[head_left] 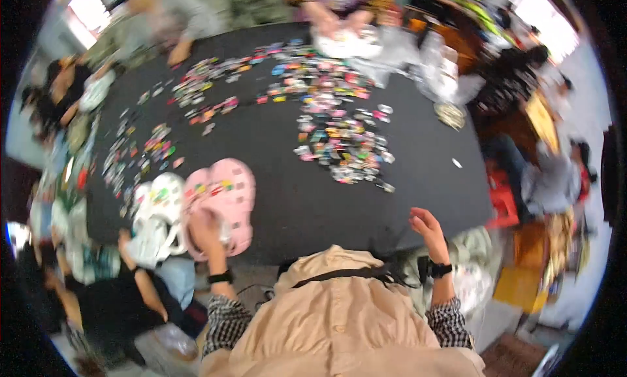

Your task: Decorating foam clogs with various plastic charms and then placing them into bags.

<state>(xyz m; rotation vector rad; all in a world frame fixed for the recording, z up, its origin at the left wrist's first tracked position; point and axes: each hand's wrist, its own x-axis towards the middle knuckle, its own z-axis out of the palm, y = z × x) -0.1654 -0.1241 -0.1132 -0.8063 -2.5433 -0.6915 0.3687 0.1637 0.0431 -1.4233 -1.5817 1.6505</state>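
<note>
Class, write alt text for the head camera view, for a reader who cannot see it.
Seen from above, a person's left hand rests on a pink clog at the edge of a black table, while the right hand hovers open, holding nothing. Small colourful charms lie scattered across the table, a white clog lies beside the pink one, and other people sit around.

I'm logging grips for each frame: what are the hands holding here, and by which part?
The left hand grips a pink clog at its heel end. The right hand is open above the table edge, holding nothing.
</note>
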